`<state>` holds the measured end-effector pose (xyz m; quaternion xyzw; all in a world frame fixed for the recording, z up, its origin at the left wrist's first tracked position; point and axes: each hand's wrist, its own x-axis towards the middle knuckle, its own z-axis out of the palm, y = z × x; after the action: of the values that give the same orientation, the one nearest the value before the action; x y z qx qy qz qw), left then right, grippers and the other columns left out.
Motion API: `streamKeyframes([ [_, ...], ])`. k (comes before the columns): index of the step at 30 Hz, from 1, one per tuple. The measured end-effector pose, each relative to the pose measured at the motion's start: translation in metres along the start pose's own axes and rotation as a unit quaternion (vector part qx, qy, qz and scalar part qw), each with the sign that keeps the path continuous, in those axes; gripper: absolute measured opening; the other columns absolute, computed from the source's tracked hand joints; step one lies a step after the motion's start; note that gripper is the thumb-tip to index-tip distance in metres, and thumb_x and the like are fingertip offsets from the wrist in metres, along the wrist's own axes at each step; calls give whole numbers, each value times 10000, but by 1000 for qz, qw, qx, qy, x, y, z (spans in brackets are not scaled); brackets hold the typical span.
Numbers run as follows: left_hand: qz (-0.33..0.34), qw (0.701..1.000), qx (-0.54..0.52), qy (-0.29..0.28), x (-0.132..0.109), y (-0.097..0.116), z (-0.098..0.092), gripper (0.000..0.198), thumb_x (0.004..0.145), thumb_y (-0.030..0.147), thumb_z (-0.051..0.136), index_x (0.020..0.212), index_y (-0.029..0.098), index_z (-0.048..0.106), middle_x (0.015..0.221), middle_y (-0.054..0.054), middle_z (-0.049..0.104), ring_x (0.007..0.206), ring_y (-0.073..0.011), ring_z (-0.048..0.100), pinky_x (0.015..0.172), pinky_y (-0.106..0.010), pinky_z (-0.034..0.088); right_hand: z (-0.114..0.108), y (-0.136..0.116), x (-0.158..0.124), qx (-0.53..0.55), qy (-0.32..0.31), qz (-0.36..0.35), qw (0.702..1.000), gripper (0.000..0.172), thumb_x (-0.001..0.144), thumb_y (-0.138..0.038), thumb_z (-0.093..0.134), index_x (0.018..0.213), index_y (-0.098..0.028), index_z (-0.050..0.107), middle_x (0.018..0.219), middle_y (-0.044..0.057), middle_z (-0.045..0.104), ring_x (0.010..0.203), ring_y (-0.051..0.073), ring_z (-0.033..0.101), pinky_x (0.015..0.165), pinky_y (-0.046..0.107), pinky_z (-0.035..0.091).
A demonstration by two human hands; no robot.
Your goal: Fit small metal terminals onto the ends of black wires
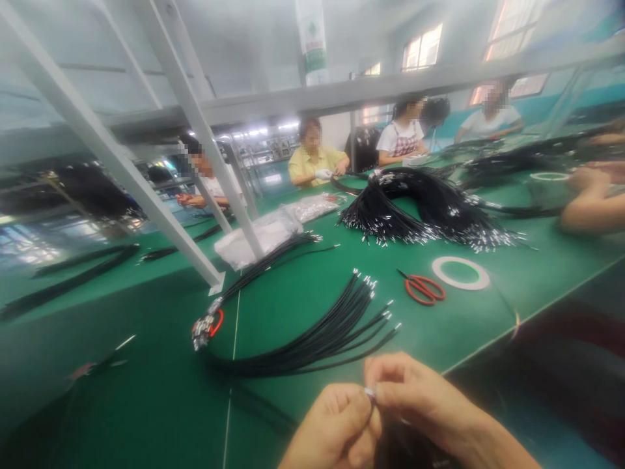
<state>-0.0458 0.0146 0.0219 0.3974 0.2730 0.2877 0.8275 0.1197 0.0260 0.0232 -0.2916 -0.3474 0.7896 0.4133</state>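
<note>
My left hand (334, 426) and my right hand (415, 400) meet at the bottom edge of the view, fingers curled and pinched together on a small silvery wire end (370, 392). A dark wire trails down between them. Just beyond my hands lies a curved bundle of black wires (327, 332) with metal tips, on the green table (293, 286). A second bundle, tied with a red band (209, 324), stretches away to the left.
Red-handled scissors (424, 288) and a white tape ring (460, 272) lie to the right. A big heap of black wires (424, 208) sits farther back, beside plastic bags (263, 234). White frame struts (146, 189) slant across the left. Several other people work at the far side.
</note>
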Motion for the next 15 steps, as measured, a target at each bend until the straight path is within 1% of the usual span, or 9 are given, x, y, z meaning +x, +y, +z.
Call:
streamKeyframes([
  [2,4,1000,10,8,2,0,2,472,857,575,619,641,162,542,355,108,370,272,-15,210,321,-161,187,2,0,0,7,3,5,1000,329,595,-375,904,617,-127,690,517,-43,571,476,63,427,504,196,300],
  [3,8,999,23,23,4,0,4,471,834,598,629,666,166,547,354,114,371,266,-16,201,310,-164,171,2,-1,0,10,9,6,1000,332,611,-383,895,625,-129,682,518,-38,575,477,67,438,500,193,302],
  [4,13,998,43,49,5,0,7,471,807,617,645,689,173,544,363,117,381,264,-17,199,302,-166,155,2,-1,-1,13,18,4,1000,329,637,-388,881,636,-135,671,518,-41,570,477,66,441,491,186,298],
  [5,19,993,71,88,6,-1,11,464,786,619,663,706,180,537,384,112,405,269,-19,211,298,-167,143,2,-2,-2,15,32,0,999,319,671,-389,862,651,-142,662,522,-50,559,479,63,437,484,177,293],
  [7,39,972,146,177,9,-3,19,405,787,556,684,724,188,529,450,85,474,293,-26,265,306,-171,141,-2,-4,-6,16,71,-20,997,294,735,-376,826,673,-152,646,544,-69,524,493,54,412,484,160,297],
  [9,74,937,232,250,11,-8,26,284,840,427,646,727,185,550,507,58,516,325,-43,330,329,-180,184,-8,-6,-13,11,117,-45,992,279,773,-368,805,691,-153,646,581,-74,502,520,55,392,509,151,322],
  [11,122,893,318,294,13,-14,31,206,869,329,589,722,184,588,528,42,538,354,-64,381,360,-196,244,-14,-7,-22,3,148,-63,987,276,802,-385,781,718,-150,663,627,-55,525,558,67,404,547,159,357],
  [13,173,846,389,321,15,-21,34,203,876,279,566,698,193,614,542,28,571,405,-88,439,425,-211,322,-18,-6,-32,-4,162,-67,985,293,806,-417,771,732,-149,677,653,-40,542,577,76,412,558,168,364],
  [15,210,811,436,328,18,-28,34,215,879,250,564,679,204,629,571,13,621,477,-113,510,509,-220,379,-19,-5,-39,-13,171,-61,983,310,778,-439,789,739,-149,687,636,-43,531,566,76,400,537,173,345],
])
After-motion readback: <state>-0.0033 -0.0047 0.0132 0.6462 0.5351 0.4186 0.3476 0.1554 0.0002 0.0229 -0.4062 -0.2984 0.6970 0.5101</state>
